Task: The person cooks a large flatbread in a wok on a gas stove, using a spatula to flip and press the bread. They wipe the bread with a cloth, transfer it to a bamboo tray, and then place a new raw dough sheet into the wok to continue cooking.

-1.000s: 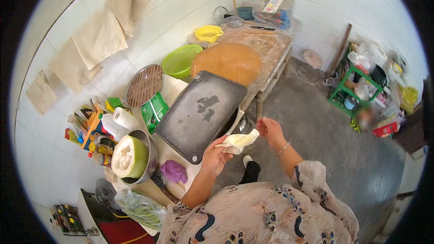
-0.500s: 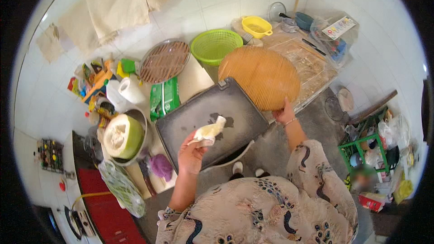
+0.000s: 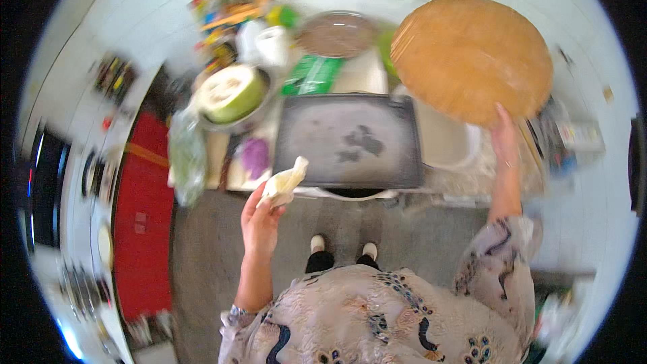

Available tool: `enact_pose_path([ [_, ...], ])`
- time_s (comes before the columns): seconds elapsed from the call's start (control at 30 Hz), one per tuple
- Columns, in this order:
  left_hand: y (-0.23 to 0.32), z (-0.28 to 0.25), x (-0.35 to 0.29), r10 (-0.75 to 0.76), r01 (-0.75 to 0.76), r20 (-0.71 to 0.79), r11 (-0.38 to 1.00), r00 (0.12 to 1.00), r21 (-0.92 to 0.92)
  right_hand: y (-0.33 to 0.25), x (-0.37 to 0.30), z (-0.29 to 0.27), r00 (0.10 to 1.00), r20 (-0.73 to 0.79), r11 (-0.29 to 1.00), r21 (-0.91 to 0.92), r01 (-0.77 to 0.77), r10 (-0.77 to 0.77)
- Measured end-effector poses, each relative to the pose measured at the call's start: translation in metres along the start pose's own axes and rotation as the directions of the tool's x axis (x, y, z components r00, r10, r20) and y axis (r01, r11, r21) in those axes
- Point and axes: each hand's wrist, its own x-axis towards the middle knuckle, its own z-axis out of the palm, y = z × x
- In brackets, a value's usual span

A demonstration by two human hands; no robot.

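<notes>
Imbalance could tip the round tan disc [image 3: 472, 61], right of the dark board [image 3: 317, 135], because only the right hand [image 3: 503, 135] grasps its near rim while the left hand [image 3: 259, 222] pinches a pale crumpled bundle [image 3: 284, 183].

Near the grey rectangular board [image 3: 320, 131], the left hand [image 3: 260, 226] holds a crumpled cream wad [image 3: 284, 184], the right hand [image 3: 505, 140] a round tan disc [image 3: 472, 59].

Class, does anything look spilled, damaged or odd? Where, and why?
Irregular dark patches mark the black-edged grey rectangular board, just right of centre, contrasting with its paler surface; spill or stain is unclear.
</notes>
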Motion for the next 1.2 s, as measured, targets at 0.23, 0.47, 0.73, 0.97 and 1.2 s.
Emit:
enact_pose_path([
  [0.23,0.072,-0.108,-0.046,0.246,-0.293,-0.258,0.942,0.934,-0.164,0.004,-0.129,0.169,0.922,0.351,0.935,0.241,-0.261,0.167],
  [0.47,0.140,-0.320,-0.126,0.297,-0.330,-0.604,0.942,0.739,0.060,0.098,-0.293,0.410,0.479,0.773,0.839,-0.124,-0.530,0.417],
  [0.73,0.156,-0.506,-0.225,-0.015,-0.149,-0.746,0.977,0.666,-0.153,0.159,-0.451,0.576,0.033,0.854,0.685,-0.394,-0.612,0.520],
  [0.97,0.187,-0.543,-0.255,-0.126,-0.347,-0.826,0.865,0.549,-0.363,0.226,-0.537,0.684,-0.238,0.727,0.486,-0.629,-0.607,0.644],
  [1.2,0.202,-0.665,-0.228,-0.097,-0.602,-0.925,0.733,0.368,-0.316,0.334,-0.609,0.814,-0.298,0.684,0.489,-0.701,-0.519,0.665],
])
